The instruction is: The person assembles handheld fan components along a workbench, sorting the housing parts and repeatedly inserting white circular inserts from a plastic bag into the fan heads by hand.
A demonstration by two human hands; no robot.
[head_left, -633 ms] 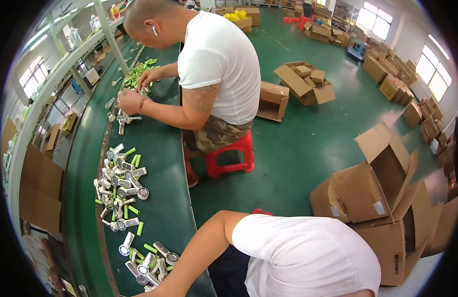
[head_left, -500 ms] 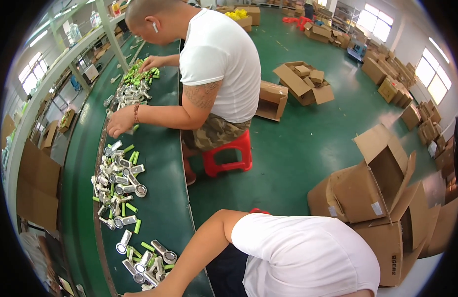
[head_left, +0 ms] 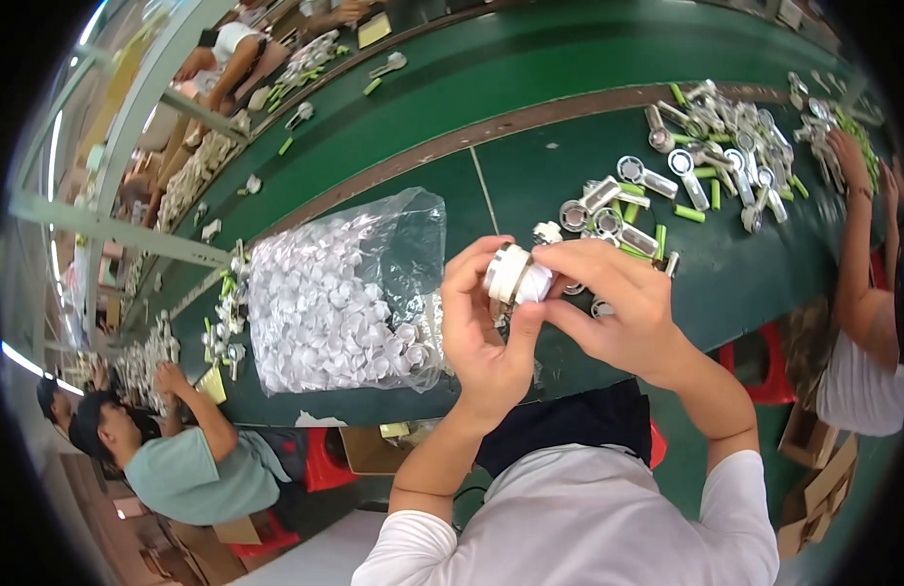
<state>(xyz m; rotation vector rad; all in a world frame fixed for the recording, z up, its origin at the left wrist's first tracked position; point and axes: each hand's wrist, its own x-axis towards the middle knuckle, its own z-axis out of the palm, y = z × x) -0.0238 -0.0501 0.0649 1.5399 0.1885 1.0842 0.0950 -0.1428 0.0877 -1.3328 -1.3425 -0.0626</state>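
Observation:
In front of me, both my hands meet around one small handheld fan (head_left: 511, 272), its round white-and-silver head turned sideways. My left hand (head_left: 483, 337) is closed around the fan from the left, thumb below it. My right hand (head_left: 613, 303) pinches a smooth white piece (head_left: 536, 283) against the head's right side. Fingers hide the fan's handle. Just beyond the right hand lie several silver handheld fans (head_left: 603, 195) among green cylindrical batteries (head_left: 660, 241). Left of my hands rests a clear plastic bag (head_left: 413, 230) full of small white curved plastic pieces (head_left: 320, 313).
A larger heap of fans and batteries (head_left: 725, 146) lies farther right on the green bench (head_left: 511, 176). A co-worker's arm (head_left: 857, 234) reaches in there. Another person in a light green shirt (head_left: 208, 469) sits at left. Red stools (head_left: 764, 366) and cardboard boxes (head_left: 823, 488) stand below bench height.
The view has swung left from the co-worker and aisle to the bench before me. One arm was stretched toward the near fans; now both hands are together on a fan.

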